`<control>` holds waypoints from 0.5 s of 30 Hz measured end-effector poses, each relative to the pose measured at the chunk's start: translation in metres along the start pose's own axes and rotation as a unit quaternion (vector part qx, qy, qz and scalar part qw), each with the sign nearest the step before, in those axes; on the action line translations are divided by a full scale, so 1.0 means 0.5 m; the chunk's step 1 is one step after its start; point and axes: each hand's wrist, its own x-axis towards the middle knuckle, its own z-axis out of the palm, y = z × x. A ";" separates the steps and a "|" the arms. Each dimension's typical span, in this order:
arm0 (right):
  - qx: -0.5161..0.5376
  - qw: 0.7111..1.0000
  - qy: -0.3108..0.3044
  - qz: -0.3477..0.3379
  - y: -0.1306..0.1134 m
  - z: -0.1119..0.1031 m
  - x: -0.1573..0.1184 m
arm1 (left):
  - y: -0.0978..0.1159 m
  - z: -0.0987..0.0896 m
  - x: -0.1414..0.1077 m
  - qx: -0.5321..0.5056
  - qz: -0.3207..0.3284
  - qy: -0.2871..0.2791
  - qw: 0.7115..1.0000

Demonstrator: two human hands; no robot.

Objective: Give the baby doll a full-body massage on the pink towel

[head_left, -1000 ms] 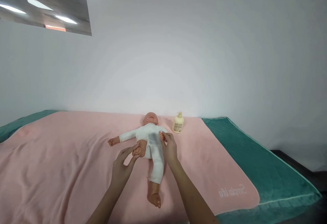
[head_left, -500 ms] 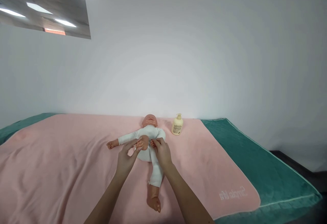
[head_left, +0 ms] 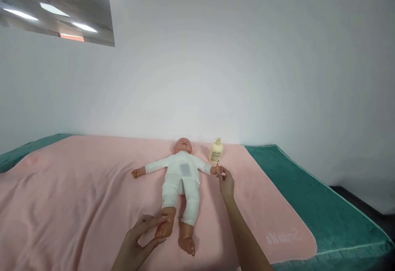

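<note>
A baby doll (head_left: 181, 168) with a white cloth body lies on its back on a pink blanket (head_left: 247, 221), head toward the wall, arms and legs spread. My left hand (head_left: 140, 236) grips the doll's foot on the left, fingers on top and thumb below. My right hand (head_left: 226, 180) pinches the doll's hand on the right, arm stretched out. A grey rectangular patch shows on the doll's chest. Just beyond my right hand stands a pale yellow pump bottle (head_left: 216, 151), upright.
Under the blanket is a green cover (head_left: 305, 197), showing at the right and far left. A white wall (head_left: 216, 57) rises behind the bed. At the upper left, an opening or reflective panel (head_left: 61, 11) shows ceiling lights.
The doll's raised leg has come down and straightened, with my left hand on its foot. My right hand has moved right, drawing the doll's arm outward from its body.
</note>
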 end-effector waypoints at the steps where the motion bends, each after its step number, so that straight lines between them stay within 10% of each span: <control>1: 0.008 1.000 -0.002 0.014 0.005 -0.007 -0.004 | -0.010 0.004 -0.009 -0.008 -0.004 -0.017 1.000; 15: 0.063 0.995 -0.014 0.079 0.047 -0.032 -0.003 | -0.106 0.043 -0.052 0.046 0.066 0.010 0.997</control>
